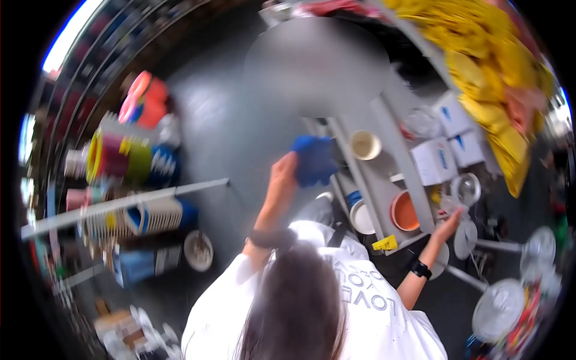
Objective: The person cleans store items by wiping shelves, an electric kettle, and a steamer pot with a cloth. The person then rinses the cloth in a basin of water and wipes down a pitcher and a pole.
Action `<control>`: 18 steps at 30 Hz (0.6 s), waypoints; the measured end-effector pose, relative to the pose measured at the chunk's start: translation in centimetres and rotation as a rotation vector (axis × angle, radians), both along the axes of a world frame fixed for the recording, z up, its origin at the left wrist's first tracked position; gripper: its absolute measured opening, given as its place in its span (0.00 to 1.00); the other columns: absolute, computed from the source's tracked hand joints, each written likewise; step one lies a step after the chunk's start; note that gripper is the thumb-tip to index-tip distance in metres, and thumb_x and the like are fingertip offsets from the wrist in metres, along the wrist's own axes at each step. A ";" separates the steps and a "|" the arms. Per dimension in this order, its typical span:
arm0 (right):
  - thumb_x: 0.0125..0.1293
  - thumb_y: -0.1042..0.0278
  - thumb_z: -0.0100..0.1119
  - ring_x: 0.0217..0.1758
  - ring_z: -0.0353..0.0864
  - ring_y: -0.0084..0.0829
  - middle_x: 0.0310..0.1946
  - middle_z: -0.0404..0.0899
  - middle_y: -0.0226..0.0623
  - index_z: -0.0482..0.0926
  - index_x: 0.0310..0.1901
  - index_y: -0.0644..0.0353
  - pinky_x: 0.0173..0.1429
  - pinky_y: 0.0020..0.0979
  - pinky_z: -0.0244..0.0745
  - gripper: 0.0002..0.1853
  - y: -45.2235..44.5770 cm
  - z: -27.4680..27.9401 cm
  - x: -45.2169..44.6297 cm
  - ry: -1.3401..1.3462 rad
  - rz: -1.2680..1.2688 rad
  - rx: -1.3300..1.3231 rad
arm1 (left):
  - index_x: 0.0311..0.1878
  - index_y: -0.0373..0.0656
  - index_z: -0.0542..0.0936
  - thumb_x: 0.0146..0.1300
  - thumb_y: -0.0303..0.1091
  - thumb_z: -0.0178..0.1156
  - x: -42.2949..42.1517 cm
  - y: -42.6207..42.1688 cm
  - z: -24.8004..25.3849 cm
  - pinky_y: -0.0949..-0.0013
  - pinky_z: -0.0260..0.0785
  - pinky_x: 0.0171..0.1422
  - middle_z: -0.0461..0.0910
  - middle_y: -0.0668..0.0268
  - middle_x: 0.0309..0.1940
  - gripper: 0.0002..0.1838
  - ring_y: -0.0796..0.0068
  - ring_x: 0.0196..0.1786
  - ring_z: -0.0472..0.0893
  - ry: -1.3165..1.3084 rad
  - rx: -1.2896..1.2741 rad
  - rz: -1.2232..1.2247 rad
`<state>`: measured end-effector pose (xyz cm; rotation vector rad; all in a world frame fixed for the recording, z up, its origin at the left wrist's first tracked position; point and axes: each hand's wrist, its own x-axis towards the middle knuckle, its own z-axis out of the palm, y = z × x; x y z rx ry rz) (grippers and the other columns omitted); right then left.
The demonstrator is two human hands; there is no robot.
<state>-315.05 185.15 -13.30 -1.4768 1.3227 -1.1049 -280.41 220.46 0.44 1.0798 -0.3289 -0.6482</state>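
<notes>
My left hand [282, 175] is held out in front of me, its fingers closed on the edge of a blue plastic item [314, 161] with a wavy edge; blur hides its exact kind. Out to the right, my right hand [445, 227] is at a clear plastic container [465, 189], with the fingers seemingly around its lower part, though blur makes the grip hard to see. Between my hands stands a grey shelf [389, 133]. It carries a cream tub [365, 145], an orange bowl [405, 210] and a white bowl [362, 216].
White boxes [434, 162] and yellow bags [480, 66] are at the right. Round clear discs on stands [498, 309] are at the lower right. Stacked baskets [157, 216] and colourful tubs [120, 157] fill the left shelving, whose rail [132, 201] juts out. A blurred patch covers the area ahead.
</notes>
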 end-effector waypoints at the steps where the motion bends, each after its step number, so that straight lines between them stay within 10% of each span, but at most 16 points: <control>1: 0.72 0.43 0.45 0.37 0.78 0.32 0.36 0.80 0.44 0.77 0.48 0.68 0.44 0.32 0.71 0.29 0.1 0.8 -0.2 0.105 0.026 -0.018 | 0.52 0.33 0.76 0.74 0.50 0.47 -1.2 1.3 0.6 0.75 0.69 0.36 0.81 0.64 0.37 0.25 0.77 0.34 0.79 0.000 0.015 0.027; 8: 0.71 0.43 0.50 0.46 0.78 0.37 0.46 0.79 0.50 0.76 0.53 0.70 0.51 0.34 0.72 0.31 4.3 5.2 -0.9 0.267 0.042 -0.134 | 0.55 0.32 0.75 0.72 0.50 0.50 -4.3 9.9 1.4 0.69 0.74 0.50 0.82 0.59 0.45 0.26 0.70 0.46 0.82 0.101 0.025 0.344; 12: 0.68 0.44 0.55 0.56 0.75 0.46 0.53 0.75 0.51 0.66 0.63 0.68 0.60 0.39 0.69 0.35 7.8 5.6 -1.0 0.543 -0.102 -0.511 | 0.49 0.32 0.78 0.71 0.53 0.50 -3.2 11.8 1.8 0.75 0.74 0.30 0.83 0.61 0.32 0.27 0.75 0.27 0.81 0.103 0.131 0.601; 18: 0.71 0.53 0.53 0.58 0.70 0.50 0.56 0.71 0.51 0.65 0.66 0.62 0.61 0.47 0.63 0.28 11.1 14.3 9.5 0.529 -0.232 -1.163 | 0.46 0.34 0.80 0.70 0.52 0.53 1.9 18.4 1.1 0.76 0.74 0.32 0.82 0.63 0.32 0.26 0.77 0.29 0.81 0.131 0.037 0.644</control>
